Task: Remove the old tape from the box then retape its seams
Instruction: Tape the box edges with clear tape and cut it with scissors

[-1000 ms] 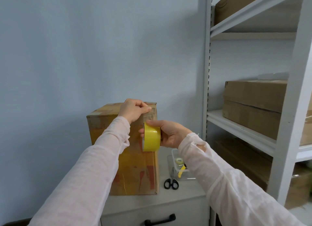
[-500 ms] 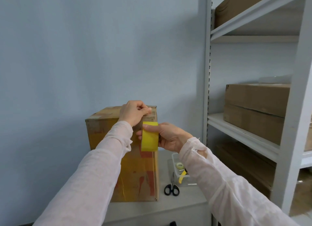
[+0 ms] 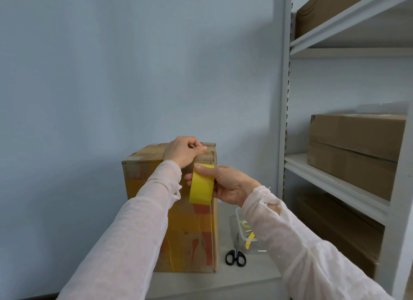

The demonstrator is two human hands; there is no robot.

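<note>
A tall worn cardboard box (image 3: pixel 187 239) with yellow and red print stands upright on a grey cabinet top (image 3: pixel 245 275). My left hand (image 3: pixel 183 151) is at the box's top front edge near the right corner, fingers curled with the thumb pressed on the edge; what it pinches is too small to tell. My right hand (image 3: pixel 230 185) grips a yellow roll of tape (image 3: pixel 201 184) just below, held against the box's front face. Whether a strip runs from roll to box is hidden by my hands.
Black-handled scissors (image 3: pixel 235 256) lie on the cabinet top right of the box. Behind them stands a clear plastic container (image 3: pixel 242 230) holding a small tape roll and a yellow tool. A grey metal shelf rack (image 3: pixel 283 120) with brown cartons (image 3: pixel 353 147) fills the right.
My right hand has brought the yellow roll up closer to my left hand and tight against the box. My left hand has stayed at the top edge. The view has tilted upward.
</note>
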